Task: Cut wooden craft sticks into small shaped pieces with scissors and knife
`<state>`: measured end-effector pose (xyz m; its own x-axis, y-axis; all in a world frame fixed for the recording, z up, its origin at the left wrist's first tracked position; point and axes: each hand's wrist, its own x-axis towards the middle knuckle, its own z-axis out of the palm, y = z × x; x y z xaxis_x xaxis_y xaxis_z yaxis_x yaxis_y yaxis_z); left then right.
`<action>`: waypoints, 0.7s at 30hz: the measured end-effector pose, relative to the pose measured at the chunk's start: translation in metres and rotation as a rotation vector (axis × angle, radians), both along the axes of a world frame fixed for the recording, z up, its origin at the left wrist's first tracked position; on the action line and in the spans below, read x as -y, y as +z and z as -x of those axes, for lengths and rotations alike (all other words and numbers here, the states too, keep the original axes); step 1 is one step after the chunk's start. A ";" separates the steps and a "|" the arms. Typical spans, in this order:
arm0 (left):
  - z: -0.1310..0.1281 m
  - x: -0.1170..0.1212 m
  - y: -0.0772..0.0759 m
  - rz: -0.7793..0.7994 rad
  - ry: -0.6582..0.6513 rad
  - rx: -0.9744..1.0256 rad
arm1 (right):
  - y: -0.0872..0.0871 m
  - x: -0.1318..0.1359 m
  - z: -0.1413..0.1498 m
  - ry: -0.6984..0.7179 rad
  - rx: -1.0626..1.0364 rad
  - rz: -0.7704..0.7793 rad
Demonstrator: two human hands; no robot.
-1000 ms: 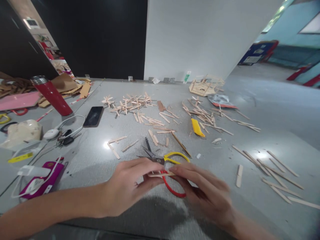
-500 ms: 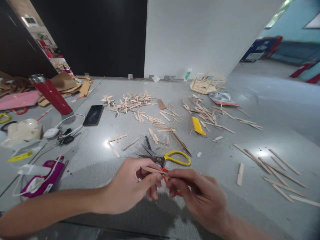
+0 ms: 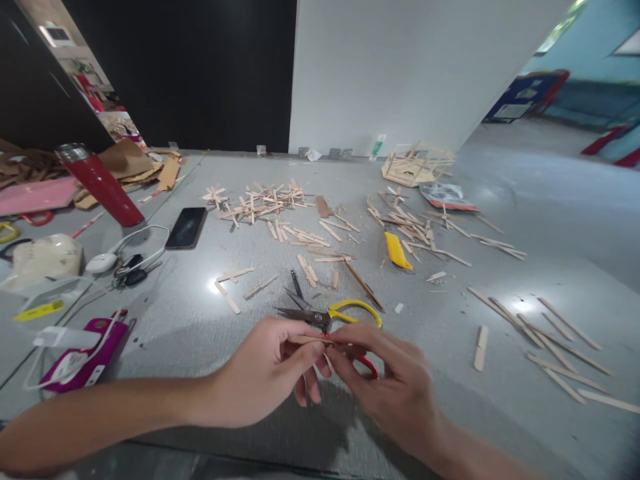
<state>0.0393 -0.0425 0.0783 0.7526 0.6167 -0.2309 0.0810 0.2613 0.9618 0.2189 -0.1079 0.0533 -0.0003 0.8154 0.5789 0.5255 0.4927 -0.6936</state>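
Between the fingers of my left hand (image 3: 270, 373) is a thin wooden craft stick (image 3: 305, 339), pinched near the table's front. The fingertips of my right hand (image 3: 390, 380) close on the stick's right end, partly hiding it; whether they hold a second small piece I cannot make out. Just beyond my hands lie scissors with yellow handles (image 3: 360, 311) and dark blades. Part of a red-handled tool (image 3: 367, 366) shows behind my right fingers, the rest covered. A brown pencil-like rod (image 3: 363, 285) lies past the scissors.
Piles of craft sticks (image 3: 270, 203) spread across the grey table. A yellow cutter (image 3: 398, 251) and a stick framework (image 3: 417, 165) are farther right. On the left are a phone (image 3: 186, 228), a red flask (image 3: 103, 187), keys (image 3: 134, 272) and a purple device (image 3: 90, 353) with white cables.
My right hand has shifted slightly left and up, its fingers now closer over the stick's end. My left hand still pinches the stick. The view has moved a little.
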 end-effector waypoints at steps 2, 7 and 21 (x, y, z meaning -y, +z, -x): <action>0.000 0.000 0.000 -0.025 -0.013 -0.013 | 0.000 0.000 0.002 -0.001 -0.028 0.029; 0.000 0.000 0.002 -0.070 -0.021 -0.069 | 0.002 -0.002 0.002 -0.015 -0.085 0.108; 0.001 -0.003 0.002 -0.026 0.040 -0.053 | -0.008 0.000 0.002 -0.009 -0.122 0.224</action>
